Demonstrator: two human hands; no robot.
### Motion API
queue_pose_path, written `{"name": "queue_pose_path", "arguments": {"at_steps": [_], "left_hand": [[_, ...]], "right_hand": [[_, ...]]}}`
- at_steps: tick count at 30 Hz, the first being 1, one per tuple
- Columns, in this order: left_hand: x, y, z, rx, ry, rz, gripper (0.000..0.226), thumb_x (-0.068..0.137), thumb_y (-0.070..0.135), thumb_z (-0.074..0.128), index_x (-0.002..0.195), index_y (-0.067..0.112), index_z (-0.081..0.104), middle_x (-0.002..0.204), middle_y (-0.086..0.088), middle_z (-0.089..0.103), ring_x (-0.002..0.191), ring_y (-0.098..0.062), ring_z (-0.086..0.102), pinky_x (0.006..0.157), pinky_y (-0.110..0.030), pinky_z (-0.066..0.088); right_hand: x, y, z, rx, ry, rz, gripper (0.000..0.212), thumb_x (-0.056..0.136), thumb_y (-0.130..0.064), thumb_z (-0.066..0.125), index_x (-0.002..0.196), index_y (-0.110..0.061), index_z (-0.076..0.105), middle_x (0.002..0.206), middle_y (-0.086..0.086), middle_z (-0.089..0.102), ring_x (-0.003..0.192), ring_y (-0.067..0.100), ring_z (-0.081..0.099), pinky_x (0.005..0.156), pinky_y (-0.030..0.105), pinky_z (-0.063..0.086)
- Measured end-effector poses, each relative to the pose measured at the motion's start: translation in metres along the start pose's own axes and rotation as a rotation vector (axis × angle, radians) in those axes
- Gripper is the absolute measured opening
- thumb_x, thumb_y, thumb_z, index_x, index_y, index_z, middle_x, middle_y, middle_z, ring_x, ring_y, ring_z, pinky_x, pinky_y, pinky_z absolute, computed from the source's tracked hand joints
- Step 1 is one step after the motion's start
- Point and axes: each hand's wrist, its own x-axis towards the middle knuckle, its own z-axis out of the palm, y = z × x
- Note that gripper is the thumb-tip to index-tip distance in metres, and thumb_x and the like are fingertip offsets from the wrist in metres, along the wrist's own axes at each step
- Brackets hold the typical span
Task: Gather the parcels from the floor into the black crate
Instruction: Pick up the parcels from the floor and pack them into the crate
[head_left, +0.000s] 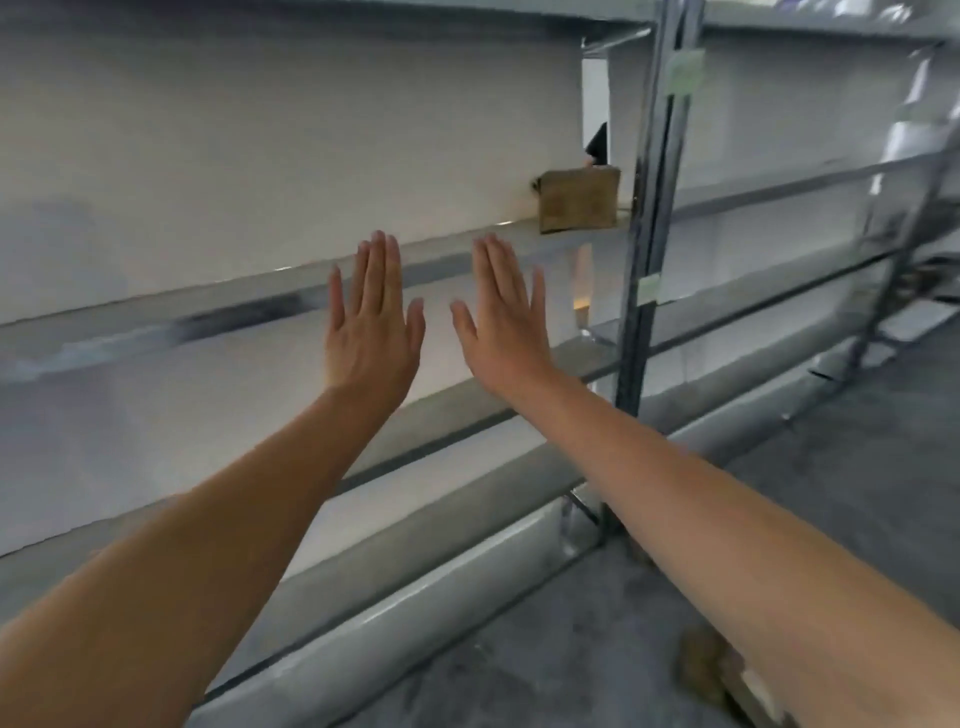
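Holding both arms out in the head view, we log: left hand (371, 322) and right hand (506, 322) flat, fingers straight and together, grasping nothing, raised before metal shelving (641, 291). One brown parcel (719, 670) lies on the grey floor (857, 467) below our right forearm, nearer that hand, its long axis unclear; another brown parcel (579, 200) sits shelved. Black crate unseen.

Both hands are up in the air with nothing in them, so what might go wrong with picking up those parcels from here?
The left hand and right hand are raised, open and empty, facing the metal shelving, not the floor. The only parcel on the floor lies low at the frame's edge, partly hidden under the right forearm, so it might be missed or stepped on. No black crate shows, so it may take some searching. The brown parcel on the shelf might be grabbed by mistake.
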Motion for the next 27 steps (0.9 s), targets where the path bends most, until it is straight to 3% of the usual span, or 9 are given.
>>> {"name": "queue_pose_path", "arguments": {"at_steps": [5,11,14,18,27], "left_hand": [[0.0,0.136,0.048,-0.132,-0.062,0.215,0.062,0.105,0.039,0.011,0.155,0.01,-0.011,0.165,-0.004,-0.009,0.151,-0.014,-0.009,0.123,-0.041,-0.004],[-0.027,0.263,0.101,-0.253,-0.175,0.465,0.062,0.104,0.038,0.009,0.155,0.01,-0.012,0.164,-0.004,-0.012,0.151,-0.016,-0.011,0.123,-0.041,-0.008],[-0.025,0.315,0.128,-0.358,-0.165,0.538,0.062,0.104,0.039,0.012,0.156,0.008,-0.006,0.165,-0.005,-0.004,0.152,-0.017,-0.004,0.124,-0.044,-0.002],[-0.01,0.375,0.166,-0.499,-0.193,0.605,0.062,0.106,0.037,0.02,0.157,0.008,0.001,0.165,-0.007,0.003,0.152,-0.018,0.001,0.124,-0.046,0.003],[0.046,0.45,0.27,-0.59,-0.324,0.727,0.061,0.105,0.036,0.017,0.156,0.006,0.002,0.165,-0.009,0.004,0.153,-0.02,0.001,0.123,-0.05,0.005]], "right_hand": [[-0.052,0.111,-0.049,-0.176,0.049,0.178,0.066,0.104,-0.033,0.035,0.157,-0.008,0.006,0.166,0.006,0.002,0.152,0.018,-0.003,0.122,0.047,-0.005],[-0.126,0.211,-0.088,-0.282,0.027,0.498,0.064,0.105,-0.033,0.029,0.158,-0.01,0.0,0.166,0.002,-0.005,0.152,0.013,-0.009,0.122,0.046,-0.009],[-0.146,0.26,-0.103,-0.355,0.039,0.61,0.065,0.105,-0.033,0.031,0.158,-0.01,0.001,0.166,0.0,-0.005,0.151,0.012,-0.01,0.122,0.046,-0.008],[-0.152,0.32,-0.112,-0.455,0.039,0.707,0.065,0.105,-0.033,0.031,0.158,-0.012,0.0,0.166,-0.001,-0.006,0.151,0.012,-0.01,0.122,0.046,-0.008],[-0.138,0.432,-0.089,-0.554,-0.076,0.916,0.065,0.105,-0.035,0.028,0.158,-0.012,-0.003,0.166,0.0,-0.008,0.151,0.014,-0.012,0.121,0.044,-0.011]]}}
